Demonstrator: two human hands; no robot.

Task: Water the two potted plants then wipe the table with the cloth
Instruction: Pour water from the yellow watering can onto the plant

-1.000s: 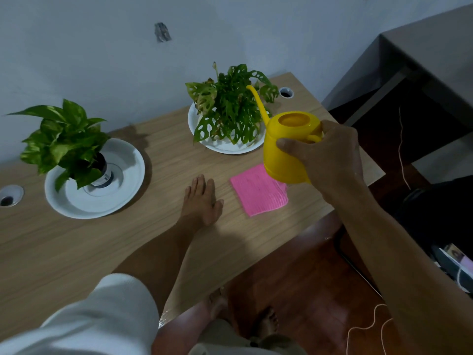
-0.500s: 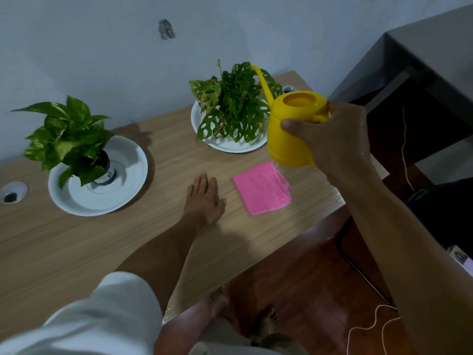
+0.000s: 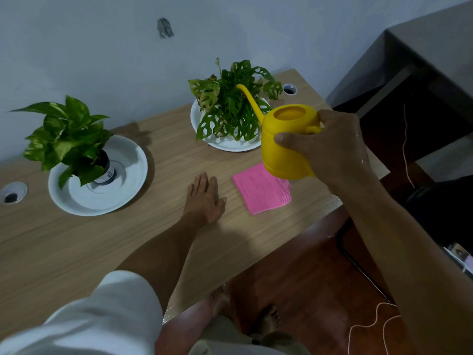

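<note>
Right hand [image 3: 330, 147] has carried the yellow plastic watering can [image 3: 286, 142] back down and in toward the near plant; half a second ago it rode higher, with the spout tip at the top of the foliage. Now the thin curved spout [image 3: 249, 99] reaches into the leaves of the holey-leaved green plant [image 3: 230, 108]. Can body looks close to level, no stream visible, so I judge pouring has not begun; first watering is about to start.

Fingers wrap the can's body and handle, thumb across the front, firm hold. Can hangs in the air above the pink ribbed cloth [image 3: 261, 190], hiding its far corner. Can's top opening shows only yellow inside; water level cannot be told.

Left hand [image 3: 204, 198] lies flat on the light wooden table [image 3: 128, 239], palm down, fingers loosely together, holding nothing, same spot as before, just beside the cloth but not touching it.

Holey plant sits on a white round saucer [image 3: 225, 146] at the table's back; its pot is hidden by leaves. Broad-leaved green pothos [image 3: 66, 134] stands in a small dark pot [image 3: 105, 167] on a larger white dish [image 3: 122, 190], well to the left; dish looks dry. Both waterings and the wiping remain.
</note>
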